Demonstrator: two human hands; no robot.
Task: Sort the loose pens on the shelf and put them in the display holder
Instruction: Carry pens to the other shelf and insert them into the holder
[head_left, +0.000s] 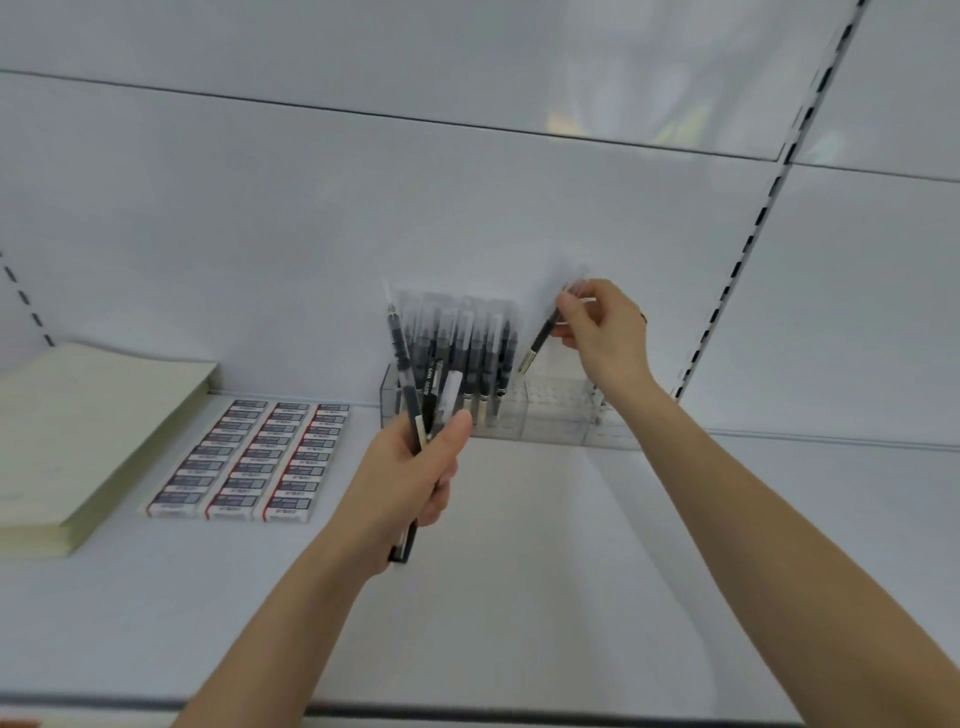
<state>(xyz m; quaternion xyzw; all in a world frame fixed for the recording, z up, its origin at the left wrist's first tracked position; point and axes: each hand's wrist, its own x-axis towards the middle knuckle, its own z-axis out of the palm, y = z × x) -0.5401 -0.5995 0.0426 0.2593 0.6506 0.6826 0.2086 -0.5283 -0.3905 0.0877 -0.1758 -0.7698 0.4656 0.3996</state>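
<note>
Left hand (410, 478), fist around several pens (434, 387); right hand (605, 332) higher, fingertip pinch on one pen (540, 339) above holder (558, 413).

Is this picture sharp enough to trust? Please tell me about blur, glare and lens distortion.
Head view: soft overall; the pens in the display holder smear together, and the single pen in the right hand blurs at its top. Head view: faint coloured glare on the back panel; the slotted upright bows from the wide lens; light even, shadows weak.
</note>
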